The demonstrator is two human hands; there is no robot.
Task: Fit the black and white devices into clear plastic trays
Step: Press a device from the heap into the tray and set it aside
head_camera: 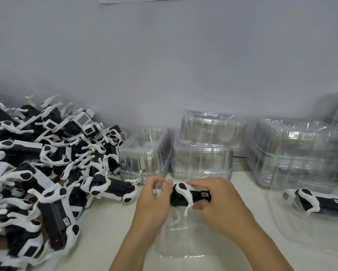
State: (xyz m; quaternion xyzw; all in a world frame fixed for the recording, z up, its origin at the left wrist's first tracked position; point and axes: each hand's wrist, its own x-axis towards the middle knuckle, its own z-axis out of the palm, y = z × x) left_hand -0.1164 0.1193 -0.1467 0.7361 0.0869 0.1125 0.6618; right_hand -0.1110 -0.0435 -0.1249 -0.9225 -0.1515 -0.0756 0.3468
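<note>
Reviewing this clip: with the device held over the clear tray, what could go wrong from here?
1. The right hand grips the black and white dog-shaped device by its body; its thin white leg hangs down and could snag on the clear plastic tray.
2. The left hand pinches only the flimsy tray edge, so the tray may flex or slide.
3. The heaped pile of devices lies close by; an elbow could tip some over.
</note>
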